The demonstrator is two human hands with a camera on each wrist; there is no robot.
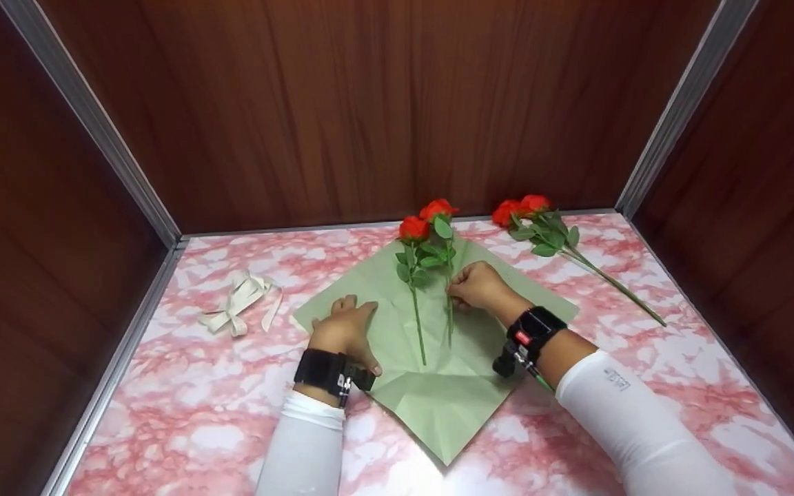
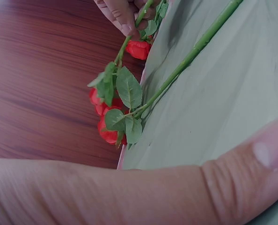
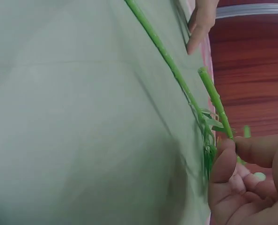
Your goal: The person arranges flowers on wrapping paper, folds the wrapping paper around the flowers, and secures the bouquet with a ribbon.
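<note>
A sheet of green wrapping paper (image 1: 383,344) lies on the table, its near corner pointing toward me. One red rose (image 1: 413,229) rests on it, stem toward me. Beside it, to the right, my right hand (image 1: 483,286) pinches the stem of a second red rose (image 1: 438,209) between thumb and fingertips. In the right wrist view the cut end of that stem (image 3: 215,98) stands off the paper. My left hand (image 1: 345,334) rests on the paper's left side with fingers spread; its thumb (image 2: 232,183) fills the bottom of the left wrist view.
Two more red roses (image 1: 521,209) lie at the back right, their stems (image 1: 617,288) angled toward the right edge. A loose cream ribbon (image 1: 242,303) is bunched on the pink marbled table (image 1: 197,399) at the left. Brown wood-grain panels (image 1: 397,110) enclose the back and sides.
</note>
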